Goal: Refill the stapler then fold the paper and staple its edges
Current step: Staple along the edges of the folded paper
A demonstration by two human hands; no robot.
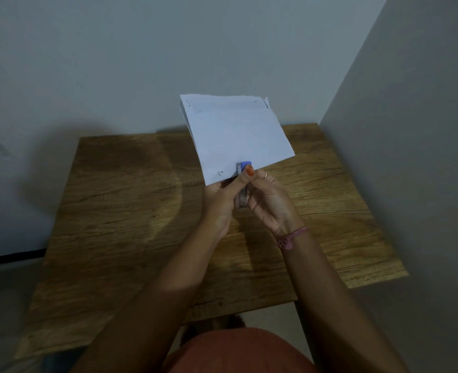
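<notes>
A folded white paper (236, 135) is held up in the air above the wooden table (115, 211), tilted, its lower edge towards me. A small stapler (242, 196) with a metal body and a blue tip is clamped over that lower edge. My left hand (219, 203) grips from the left, its thumb lying along the top of the stapler up to the blue tip, its fingers hidden under the paper. My right hand (271, 200), with a ring and a pink wrist band, curls round the stapler from the right.
The table stands in a corner, with a grey wall behind it and another wall close on the right. The floor shows to the left of the table. My lap in reddish cloth (238, 351) is at the near edge.
</notes>
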